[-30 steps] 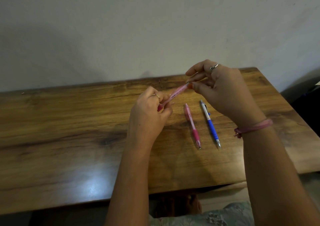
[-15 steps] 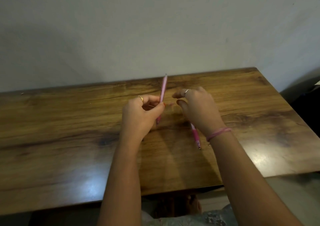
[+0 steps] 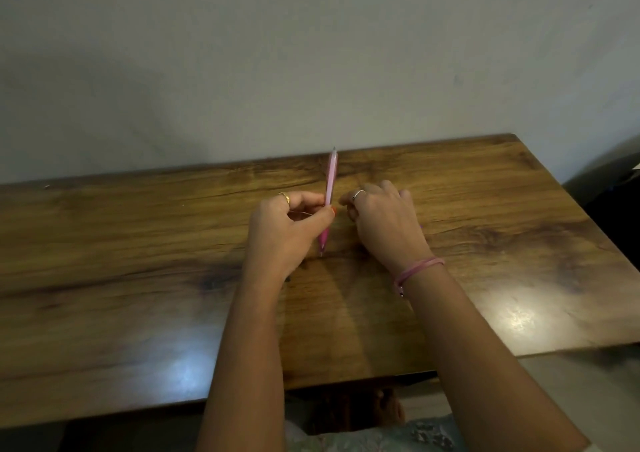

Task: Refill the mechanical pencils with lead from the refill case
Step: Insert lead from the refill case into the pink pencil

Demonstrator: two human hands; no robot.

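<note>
Pink pencil (image 3: 330, 188) stands nearly upright over the wooden surface (image 3: 138, 243), pinched in the left hand (image 3: 294, 223). Right hand (image 3: 381, 216) lowers, fingers curled, contents hidden; next, probably fetching lead.

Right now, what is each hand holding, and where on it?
The left hand pinches the pink mechanical pencil near its middle, above the darker grip. Whether the right hand holds anything cannot be told.

A: Left hand (image 3: 291, 224)?
B: Pinches pink pencil (image 3: 329, 195) upright, tip down near the wooden table (image 3: 138, 261).
A: Right hand (image 3: 384, 219)?
B: Just beside it, palm down, fingers curled low.
</note>
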